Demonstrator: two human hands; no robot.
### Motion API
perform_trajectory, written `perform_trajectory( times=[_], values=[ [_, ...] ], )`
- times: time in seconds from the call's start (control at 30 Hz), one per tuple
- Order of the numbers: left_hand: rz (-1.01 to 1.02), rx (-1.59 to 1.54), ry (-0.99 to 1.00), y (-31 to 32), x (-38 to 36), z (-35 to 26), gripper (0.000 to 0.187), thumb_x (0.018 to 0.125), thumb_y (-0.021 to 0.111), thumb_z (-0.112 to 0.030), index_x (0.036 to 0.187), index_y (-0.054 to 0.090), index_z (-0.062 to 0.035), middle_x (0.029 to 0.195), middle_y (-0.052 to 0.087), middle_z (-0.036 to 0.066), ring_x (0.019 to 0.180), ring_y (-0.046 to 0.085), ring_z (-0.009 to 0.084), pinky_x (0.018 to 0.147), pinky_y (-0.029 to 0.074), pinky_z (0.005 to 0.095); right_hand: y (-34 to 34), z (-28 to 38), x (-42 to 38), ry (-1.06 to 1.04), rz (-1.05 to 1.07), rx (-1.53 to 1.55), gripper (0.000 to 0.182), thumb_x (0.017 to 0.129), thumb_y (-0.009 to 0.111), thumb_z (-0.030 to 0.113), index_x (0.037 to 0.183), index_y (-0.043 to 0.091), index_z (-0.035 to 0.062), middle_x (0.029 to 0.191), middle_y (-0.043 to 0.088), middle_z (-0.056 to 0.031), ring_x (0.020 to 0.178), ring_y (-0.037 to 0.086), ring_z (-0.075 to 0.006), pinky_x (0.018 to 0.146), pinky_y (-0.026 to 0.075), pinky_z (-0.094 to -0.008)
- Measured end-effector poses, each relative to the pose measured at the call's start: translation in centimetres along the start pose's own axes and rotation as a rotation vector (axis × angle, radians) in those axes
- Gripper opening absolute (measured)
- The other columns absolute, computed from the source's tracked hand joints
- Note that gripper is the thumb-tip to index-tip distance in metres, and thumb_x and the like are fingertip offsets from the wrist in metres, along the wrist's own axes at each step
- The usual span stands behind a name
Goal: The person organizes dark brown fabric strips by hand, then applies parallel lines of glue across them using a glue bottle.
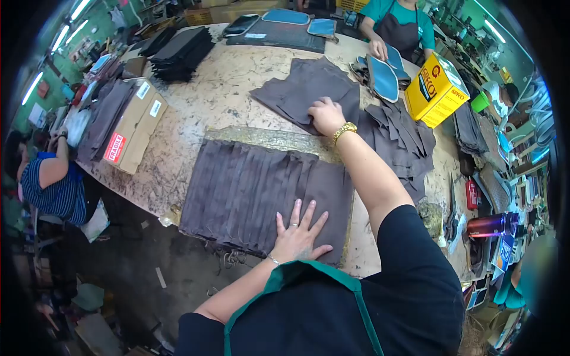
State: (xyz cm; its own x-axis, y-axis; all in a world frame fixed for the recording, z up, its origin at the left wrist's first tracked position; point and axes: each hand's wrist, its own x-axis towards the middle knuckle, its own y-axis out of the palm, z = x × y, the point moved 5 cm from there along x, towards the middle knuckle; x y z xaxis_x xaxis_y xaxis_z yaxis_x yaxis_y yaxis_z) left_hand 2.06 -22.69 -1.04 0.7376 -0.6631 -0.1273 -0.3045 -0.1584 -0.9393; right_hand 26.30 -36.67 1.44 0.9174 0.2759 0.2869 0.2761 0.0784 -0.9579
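Note:
My left hand (301,234) lies flat, fingers spread, on a row of overlapping dark brown fabric pieces (237,184). They rest on a board (261,140) with a yellowish, glue-stained edge. Farther out, my right hand (326,115) has its fingers curled down on a dark brown fabric piece (317,77) in a loose heap. The fingertips pinch at its near edge, though they are partly hidden. More cut fabric pieces (398,139) lie fanned out to the right of my right forearm.
Left on the table (196,101) are a cardboard box (133,133) and a black stack (181,53). A yellow tin (436,89) stands at the right, near scissors (452,202) and a purple bottle (493,225). Across the table, a co-worker's hand (377,47) touches blue-faced pieces (383,80).

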Motion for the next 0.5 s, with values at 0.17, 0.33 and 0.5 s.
perform_trajectory(
  times=[0.17,0.33,0.5],
  values=[
    [-0.047,-0.132,0.004,0.2,-0.1,0.7,0.076,0.076,0.043,-0.062,0.137,0.023,-0.0201,0.144,0.009,0.012,0.132,0.004,0.0367,0.091,0.013,0.0693,-10.2,-3.8,2.0,0.146,-0.63,0.303,0.016,0.076,0.05,0.009,0.088,0.061,0.0092,0.079,0.061,-0.0122,0.073,0.059,-0.029,0.066,0.047,-0.0355],
    [-0.61,-0.558,0.238,-6.5,-1.2,2.4,0.075,0.082,0.035,-0.061,0.134,0.028,-0.0074,0.138,0.028,0.016,0.128,0.021,0.0367,0.1,0.013,0.0565,-22.8,1.3,-6.8,-0.044,-0.638,0.683,0.017,0.076,0.056,0.006,0.092,0.06,0.008,0.088,0.062,-0.0098,0.081,0.06,-0.0251,0.071,0.046,-0.0301],
    [0.336,-2.225,0.256,-12.1,1.6,1.7,0.074,0.078,0.044,-0.064,0.122,0.042,-0.005,0.112,0.053,0.011,0.095,0.056,0.0175,0.077,0.045,0.0294,-21.5,9.9,-19.3,-0.521,-0.33,0.218,0.016,0.071,0.058,0.012,0.087,0.058,0.0116,0.102,0.059,-0.0048,0.104,0.052,-0.024,0.086,0.041,-0.0373]
  ],
)
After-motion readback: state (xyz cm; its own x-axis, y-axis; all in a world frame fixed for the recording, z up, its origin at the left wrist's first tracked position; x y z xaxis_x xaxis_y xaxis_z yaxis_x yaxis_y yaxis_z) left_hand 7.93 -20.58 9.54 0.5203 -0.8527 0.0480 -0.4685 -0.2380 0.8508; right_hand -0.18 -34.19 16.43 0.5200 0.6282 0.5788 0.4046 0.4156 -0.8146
